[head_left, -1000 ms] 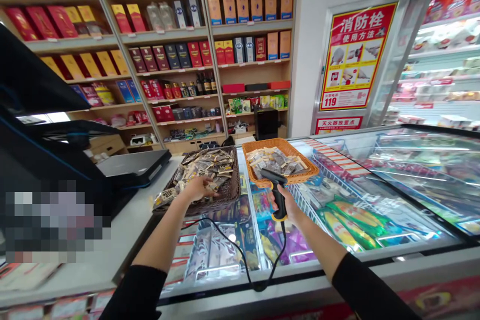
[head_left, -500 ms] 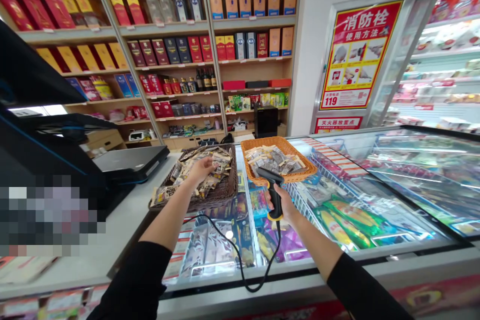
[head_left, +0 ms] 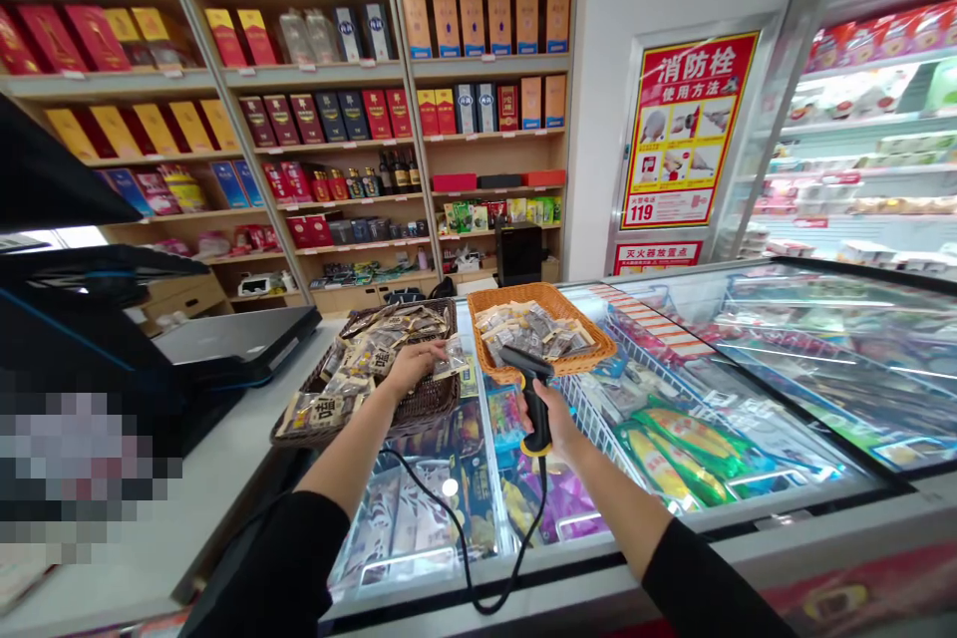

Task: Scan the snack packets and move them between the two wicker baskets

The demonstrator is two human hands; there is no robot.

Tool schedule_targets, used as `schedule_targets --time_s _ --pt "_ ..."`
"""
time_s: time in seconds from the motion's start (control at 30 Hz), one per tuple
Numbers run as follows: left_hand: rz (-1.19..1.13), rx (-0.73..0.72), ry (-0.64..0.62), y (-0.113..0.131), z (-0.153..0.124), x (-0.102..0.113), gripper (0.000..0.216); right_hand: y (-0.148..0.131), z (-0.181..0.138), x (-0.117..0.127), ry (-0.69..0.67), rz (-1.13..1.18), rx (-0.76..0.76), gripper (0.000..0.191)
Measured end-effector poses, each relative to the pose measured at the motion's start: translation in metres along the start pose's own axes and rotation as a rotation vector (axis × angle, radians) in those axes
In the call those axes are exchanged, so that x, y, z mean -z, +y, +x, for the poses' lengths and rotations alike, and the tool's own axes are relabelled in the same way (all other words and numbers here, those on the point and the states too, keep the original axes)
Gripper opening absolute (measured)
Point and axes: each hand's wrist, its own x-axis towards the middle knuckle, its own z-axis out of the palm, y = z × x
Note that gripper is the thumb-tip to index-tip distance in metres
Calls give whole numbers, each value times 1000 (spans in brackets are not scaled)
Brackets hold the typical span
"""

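Observation:
My left hand (head_left: 413,366) is closed on a small clear snack packet (head_left: 451,357), held over the right side of a dark brown wicker basket (head_left: 430,404). Several similar snack packets (head_left: 329,407) lie heaped in that basket. My right hand (head_left: 553,416) grips a black and yellow barcode scanner (head_left: 536,414) by its handle, its head tilted up and pointing left. Just behind the scanner stands an orange wicker basket (head_left: 590,356) with several packets inside. From the scanner's base a black cable (head_left: 468,558) loops down and to the left.
Both baskets rest on a glass-topped freezer (head_left: 748,359) filled with packaged frozen goods. At the left are a counter (head_left: 224,478) and a dark scale-like machine (head_left: 246,339). Shelves of boxes (head_left: 329,120) line the back wall, beside a red fire-hydrant sign (head_left: 692,130).
My left hand has moved right, from the heap to the brown basket's right side, and now holds a packet out. The scanner remains in my right hand, and the view has shifted slightly.

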Motion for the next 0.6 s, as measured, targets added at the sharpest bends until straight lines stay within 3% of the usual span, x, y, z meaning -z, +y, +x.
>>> schedule_targets --time_s 0.07,0.17,0.2,0.3,0.4,0.6 --pt "-32 48 75 1 -2 -1 26 1 0 0 -7 -9 0 40" --pt "-122 136 246 1 -2 -4 71 2 1 -1 -7 -9 16 38" --pt "-184 191 264 0 0 -4 76 2 1 -1 -5 -17 28 38" --pt "-382 301 164 3 7 -7 51 -1 1 -2 17 -97 109 37" --pt "-499 217 108 12 16 -18 34 -7 -1 1 54 -265 252 34" --pt "-672 64 102 20 21 -53 43 -13 -8 4 63 -723 379 27"
